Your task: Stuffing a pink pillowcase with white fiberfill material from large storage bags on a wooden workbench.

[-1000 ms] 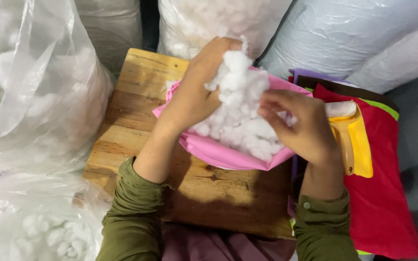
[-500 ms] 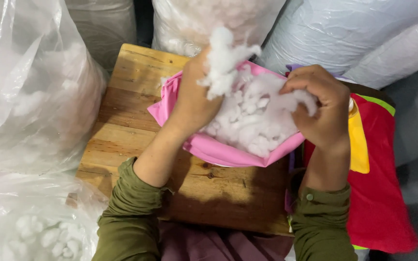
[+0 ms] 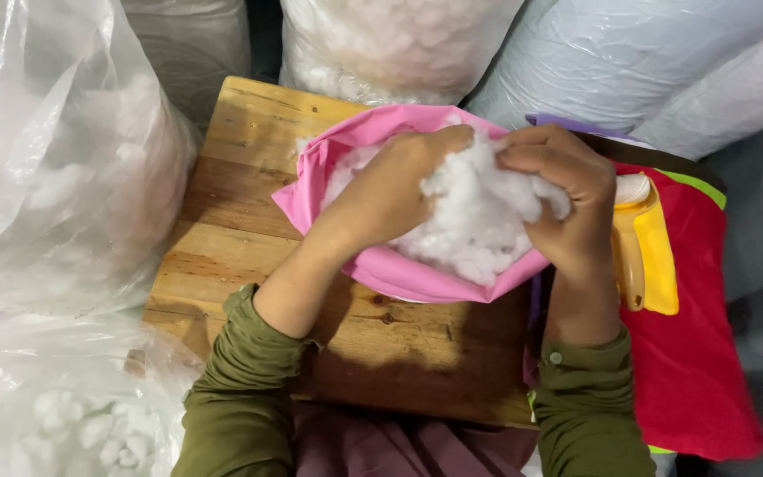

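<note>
A pink fabric cover (image 3: 399,269) lies open on a wooden table (image 3: 240,203), filled with white fluffy stuffing (image 3: 479,221). My left hand (image 3: 390,190) presses down into the stuffing from the left, fingers curled into it. On the right side of the same clump, my right hand (image 3: 562,190) grips the stuffing. Both hands meet over the middle of the cover. I wear olive green sleeves.
Large clear plastic bags of white stuffing (image 3: 55,168) stand at the left and back (image 3: 390,44). A stack of red (image 3: 699,353), yellow and purple fabrics lies at the right, with a yellow-handled tool (image 3: 633,247) on it.
My left hand has come down from holding a raised tuft and now pushes into the stuffing. My right hand stays gripping the stuffing on the right.
</note>
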